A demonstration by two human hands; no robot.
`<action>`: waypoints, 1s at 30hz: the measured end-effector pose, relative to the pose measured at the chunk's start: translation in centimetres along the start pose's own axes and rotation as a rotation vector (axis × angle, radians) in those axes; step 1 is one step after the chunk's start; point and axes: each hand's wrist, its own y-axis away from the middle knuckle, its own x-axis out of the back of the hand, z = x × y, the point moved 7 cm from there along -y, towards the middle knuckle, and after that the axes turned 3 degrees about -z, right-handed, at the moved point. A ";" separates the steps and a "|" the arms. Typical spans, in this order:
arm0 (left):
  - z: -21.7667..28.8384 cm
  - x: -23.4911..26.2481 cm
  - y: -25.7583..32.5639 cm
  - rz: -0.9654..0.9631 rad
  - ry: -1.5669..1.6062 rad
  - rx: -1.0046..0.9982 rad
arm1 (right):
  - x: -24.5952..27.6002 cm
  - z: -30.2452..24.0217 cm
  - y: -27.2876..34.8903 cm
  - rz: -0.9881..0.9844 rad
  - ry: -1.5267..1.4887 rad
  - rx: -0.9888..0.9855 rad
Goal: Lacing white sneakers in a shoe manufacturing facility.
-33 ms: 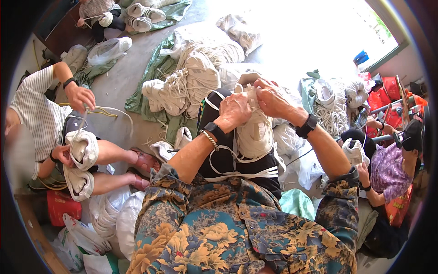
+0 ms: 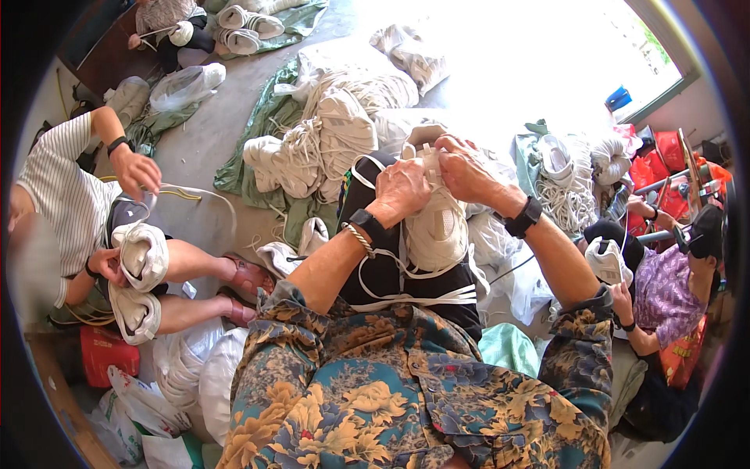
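Well, the biggest thing here is the heap of pale shoes (image 2: 344,129) and laces in front of me, on a green sheet (image 2: 241,160) on the floor. A person in a striped shirt (image 2: 66,168) sits at my left with shoes too. My dark trousers (image 2: 381,275) come next, and on my lap lies one cream shoe (image 2: 437,238), its toe toward my tummy and its opening away from me. It looks light. I think the top is soft and bendy and the bottom stiffer, not slippery and not easy to break. The edges by the lace holes look like a good place to pinch.

My left hand (image 2: 402,190) has its fingers close together on the near-left edge there. My right hand (image 2: 473,170) is curled tight on the other edge. I can't tell if a lace is between my fingertips. Smallest of all, thin white laces (image 2: 461,295) lie across my legs.
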 end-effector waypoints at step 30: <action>-1.5 -4.2 8.5 -0.413 1.766 0.396 | -1.9 1.8 -0.2 0.247 -0.411 -0.153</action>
